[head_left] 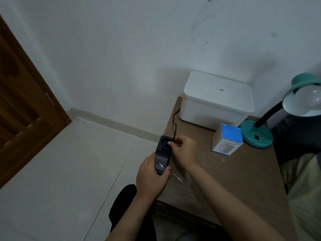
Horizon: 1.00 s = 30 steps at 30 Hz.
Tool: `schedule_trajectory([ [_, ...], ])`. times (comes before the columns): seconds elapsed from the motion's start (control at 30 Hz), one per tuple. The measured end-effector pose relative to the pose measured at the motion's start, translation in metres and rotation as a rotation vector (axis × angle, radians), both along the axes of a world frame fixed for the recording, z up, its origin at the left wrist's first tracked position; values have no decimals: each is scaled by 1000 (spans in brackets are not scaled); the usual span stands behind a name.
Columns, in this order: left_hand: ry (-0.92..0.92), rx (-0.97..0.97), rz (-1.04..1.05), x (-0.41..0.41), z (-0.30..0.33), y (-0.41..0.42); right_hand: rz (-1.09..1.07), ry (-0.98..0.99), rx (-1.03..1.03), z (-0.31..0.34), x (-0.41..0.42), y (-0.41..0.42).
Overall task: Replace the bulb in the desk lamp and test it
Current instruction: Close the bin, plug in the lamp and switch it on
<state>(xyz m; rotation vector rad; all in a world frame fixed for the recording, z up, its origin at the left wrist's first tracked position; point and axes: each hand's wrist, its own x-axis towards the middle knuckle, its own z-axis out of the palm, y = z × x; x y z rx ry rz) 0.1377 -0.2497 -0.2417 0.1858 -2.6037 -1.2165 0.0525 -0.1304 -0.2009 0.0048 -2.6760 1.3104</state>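
A black power strip [163,150] is held over the desk's left edge, my left hand [151,176] wrapped around its near end. My right hand [184,150] pinches a dark plug at the strip's far socket, and the plug's black cord [174,126] loops back toward the wall. The teal desk lamp [257,134] stands at the far right of the desk on a round base, its black gooseneck bent so the shade faces me with a white bulb [311,100] inside, unlit. A blue and white bulb box [227,140] stands beside the base.
A white lidded plastic bin [217,100] sits against the wall at the back of the wooden desk [234,171]. A clear plastic scrap [178,176] lies near the desk's left edge. A brown door [22,110] is at left, pale floor tiles below.
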Motion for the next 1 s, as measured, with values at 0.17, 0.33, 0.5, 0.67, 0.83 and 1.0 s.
schedule_trajectory([
  [0.17, -15, 3, 8, -1, -3, 0, 48, 10, 36, -6, -1, -4],
  [0.33, -29, 7, 15, -1, -4, 1, 22, -61, 99, -6, -11, -11],
  [0.5, -50, -2, 14, -2, -4, 0, 3, -179, 138, -7, -22, -13],
  [0.67, -56, -5, -8, -2, -4, -1, 40, -141, 120, -8, -16, -8],
  [0.83, -132, -54, -39, -6, 3, -3, 93, -140, -123, -10, 22, 23],
  [1.0, 28, -193, -11, 1, 23, 43, -69, -145, -158, -21, 79, 89],
])
